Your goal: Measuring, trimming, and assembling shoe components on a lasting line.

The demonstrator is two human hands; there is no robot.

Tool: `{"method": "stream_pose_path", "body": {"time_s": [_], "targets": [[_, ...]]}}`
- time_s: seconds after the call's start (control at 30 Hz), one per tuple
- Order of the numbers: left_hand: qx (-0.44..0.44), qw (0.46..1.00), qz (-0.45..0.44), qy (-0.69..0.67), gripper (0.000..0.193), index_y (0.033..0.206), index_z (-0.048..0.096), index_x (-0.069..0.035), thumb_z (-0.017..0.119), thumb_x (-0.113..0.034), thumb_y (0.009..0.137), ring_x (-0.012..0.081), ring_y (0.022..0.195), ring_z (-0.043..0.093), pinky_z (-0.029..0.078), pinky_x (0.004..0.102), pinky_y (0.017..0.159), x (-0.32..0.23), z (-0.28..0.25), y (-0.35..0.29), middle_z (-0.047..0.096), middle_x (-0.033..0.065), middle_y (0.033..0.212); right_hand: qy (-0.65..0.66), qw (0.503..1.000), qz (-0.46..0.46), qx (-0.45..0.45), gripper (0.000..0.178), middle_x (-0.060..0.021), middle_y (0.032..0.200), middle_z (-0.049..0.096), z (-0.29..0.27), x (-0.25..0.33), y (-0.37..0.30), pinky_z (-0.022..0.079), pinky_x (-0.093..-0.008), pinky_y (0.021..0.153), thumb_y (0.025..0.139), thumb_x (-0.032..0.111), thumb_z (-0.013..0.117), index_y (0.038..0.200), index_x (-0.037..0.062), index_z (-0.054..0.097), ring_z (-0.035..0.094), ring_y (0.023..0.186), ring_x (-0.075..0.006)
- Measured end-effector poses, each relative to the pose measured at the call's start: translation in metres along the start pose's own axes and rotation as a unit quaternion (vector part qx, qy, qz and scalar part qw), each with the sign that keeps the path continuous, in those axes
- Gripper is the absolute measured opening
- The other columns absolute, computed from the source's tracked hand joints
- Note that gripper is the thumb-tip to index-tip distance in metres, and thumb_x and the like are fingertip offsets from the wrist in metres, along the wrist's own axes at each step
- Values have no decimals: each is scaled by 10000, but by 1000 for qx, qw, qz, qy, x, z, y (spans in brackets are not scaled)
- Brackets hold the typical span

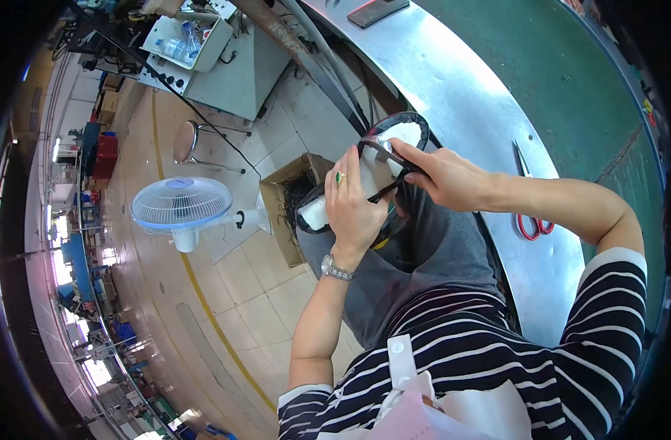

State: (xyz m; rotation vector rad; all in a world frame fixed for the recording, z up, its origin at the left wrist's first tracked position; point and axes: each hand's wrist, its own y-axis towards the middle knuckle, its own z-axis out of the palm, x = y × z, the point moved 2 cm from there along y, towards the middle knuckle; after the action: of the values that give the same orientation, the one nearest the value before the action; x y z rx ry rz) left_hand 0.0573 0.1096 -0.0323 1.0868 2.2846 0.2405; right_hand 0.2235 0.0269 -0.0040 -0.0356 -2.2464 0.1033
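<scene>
Above my lap is what looks like a black shoe with a white inside and a black strap across it. My left hand, with a green-stone ring and a wristwatch, is wrapped over its middle and holds it. At the strap, the thumb and fingers of my right hand are closed in a pinch. Parts of the shoe are hidden behind my fingers. Scissors with red handles lie on the metal tabletop, near my right forearm.
An open cardboard box with black scraps stands on the floor beside my left knee. Left of it is a white and blue fan. Farther off are a round stool and a white bin with plastic bottles. A phone lies on the tabletop's far end.
</scene>
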Motion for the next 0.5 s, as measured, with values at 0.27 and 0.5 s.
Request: {"method": "stream_pose_path", "body": {"time_s": [0.27,0.5], "targets": [[-44,986,109,114,765,1287,519,51,809,-262,652,357,1129,550,455,434,951,10,8,-8,577,212,1238,-362,920,-26,147,585,-211,687,633,-53,26,25,488,-465,597,895,113,576,1430,96,340,642,656,-377],[-48,981,118,146,715,1279,518,62,763,-308,718,374,1122,550,441,445,966,8,14,-8,559,235,1246,-174,984,46,-8,556,-239,880,663,-18,10,37,508,-491,709,915,178,565,1427,153,350,649,767,-418]]}}
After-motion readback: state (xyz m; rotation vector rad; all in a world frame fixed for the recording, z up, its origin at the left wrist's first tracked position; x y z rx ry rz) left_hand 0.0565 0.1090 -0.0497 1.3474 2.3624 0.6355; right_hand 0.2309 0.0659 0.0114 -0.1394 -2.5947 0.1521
